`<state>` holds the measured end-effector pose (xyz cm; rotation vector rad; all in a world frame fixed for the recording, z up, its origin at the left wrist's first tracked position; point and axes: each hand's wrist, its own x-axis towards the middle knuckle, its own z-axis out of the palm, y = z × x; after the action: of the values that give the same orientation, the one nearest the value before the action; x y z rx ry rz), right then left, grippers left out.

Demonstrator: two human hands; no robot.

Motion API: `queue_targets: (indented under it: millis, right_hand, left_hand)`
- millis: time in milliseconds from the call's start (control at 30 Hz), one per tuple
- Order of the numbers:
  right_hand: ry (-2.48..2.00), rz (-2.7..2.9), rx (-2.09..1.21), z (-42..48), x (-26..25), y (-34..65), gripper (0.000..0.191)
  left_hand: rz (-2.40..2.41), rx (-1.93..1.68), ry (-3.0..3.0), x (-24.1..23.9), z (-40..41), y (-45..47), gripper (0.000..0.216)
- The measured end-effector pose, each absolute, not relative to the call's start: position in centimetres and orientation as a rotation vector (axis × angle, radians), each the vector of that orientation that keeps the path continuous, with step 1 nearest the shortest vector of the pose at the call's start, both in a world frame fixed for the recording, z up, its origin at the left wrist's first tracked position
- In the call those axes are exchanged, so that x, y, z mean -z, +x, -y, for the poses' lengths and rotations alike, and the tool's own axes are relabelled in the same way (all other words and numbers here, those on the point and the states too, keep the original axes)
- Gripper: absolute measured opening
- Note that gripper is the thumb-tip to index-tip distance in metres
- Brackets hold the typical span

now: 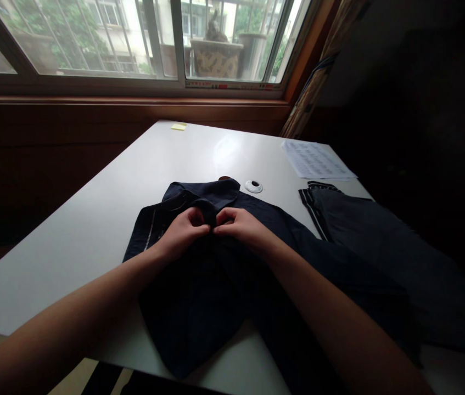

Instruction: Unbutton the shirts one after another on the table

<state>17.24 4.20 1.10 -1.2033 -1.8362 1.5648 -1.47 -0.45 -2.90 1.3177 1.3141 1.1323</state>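
A dark navy garment (pixel 199 307), which looks like a pair of trousers, lies spread and rumpled on the white table (pixel 104 214). My left hand (pixel 185 230) pinches its cloth near the upper end, thumb and fingers closed. Right beside it, my right hand (pixel 236 225) grips the same cloth, the two thumbs almost touching. Pale stitching or trim runs along the edge left of my left hand. Whatever small part sits between the fingertips is hidden in dark folds. Beyond the hands, a brown round piece (pixel 224 178) shows partly from behind the garment.
A white ring-shaped grommet (pixel 253 186) is on the table past my hands. To the right lies a second dark garment (pixel 372 236) with a striped band. Printed sheets (pixel 317 160) rest at the far right, and a yellow note (pixel 178 127) near the far edge.
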Motion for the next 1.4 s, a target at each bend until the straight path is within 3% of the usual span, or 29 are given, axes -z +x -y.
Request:
queue_targets:
  millis: [400, 667, 900, 1400]
  right_hand:
    - [-1.256, 1.987, -1.419, -4.8, -1.0, 17.8, 0.017]
    - [-1.354, 2.016, -1.524, -4.7, -1.6, 17.6, 0.014]
    - [-1.205, 1.715, -1.851, -5.0, 0.1, 17.6, 0.010]
    - [-1.208, 1.674, -1.851, -5.0, 0.6, 17.4, 0.006]
  left_hand:
    - [-1.351, -1.163, 1.324, 2.3, 0.6, -1.4, 0.020]
    - [-1.394, -1.184, 1.323, 2.2, 0.8, -1.3, 0.021]
    - [-1.402, -1.174, 1.357, 2.4, 0.6, -1.4, 0.018]
    - [-1.409, -1.128, 1.411, 2.7, 0.4, -1.6, 0.021]
